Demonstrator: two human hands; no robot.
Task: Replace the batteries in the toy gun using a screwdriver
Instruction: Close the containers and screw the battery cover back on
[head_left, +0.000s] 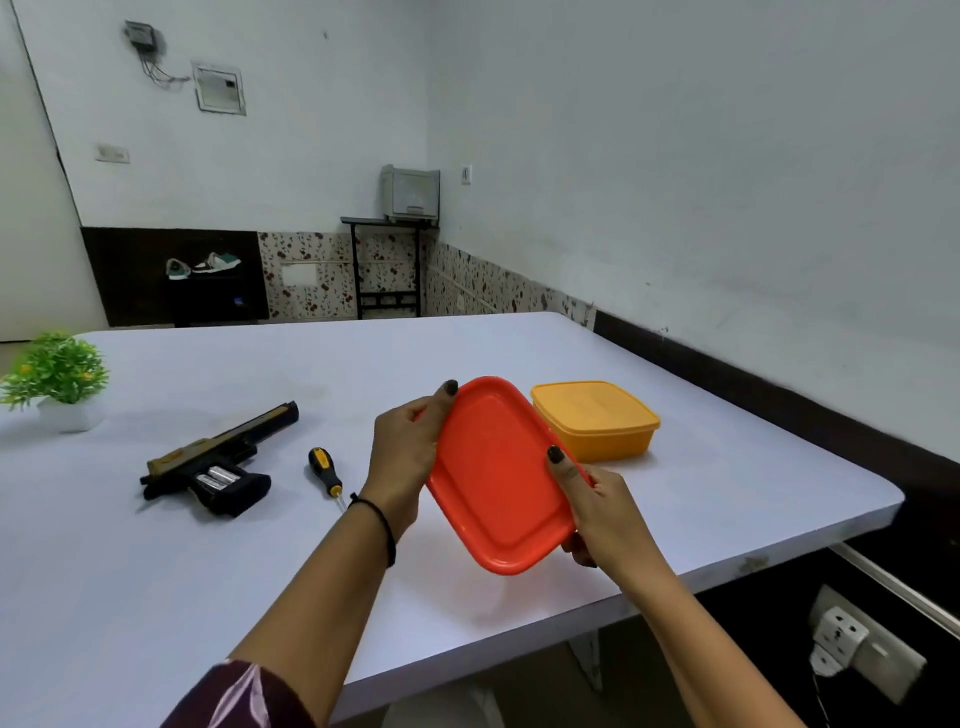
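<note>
Both hands are clamped on a red plastic box (493, 478), held tilted above the table (208, 597) with its lid face toward the camera. The left hand (402, 452) grips the rim at 10 o'clock and the right hand (597, 499) grips it at 4 o'clock, each with its thumb over the lid edge. Whether the lid is sealed cannot be told.

The toy gun (218, 462) lies flat on the table at 9 o'clock from the box and well apart from it. Its long axis runs from 8 o'clock at the rear to 2 o'clock at the muzzle. The handle compartment is uncovered, with silver batteries (218, 477) showing inside (so the cover looks to be already off). The screwdriver (324, 470) lies between the gun and the left wrist, tip toward 5 o'clock.

The left hand is clearly the nearer to the gun. A yellow box (597, 421), closed, sits at 1 o'clock just beyond the red one.

The next move probably turns on opening the red box, likely for cells.
</note>
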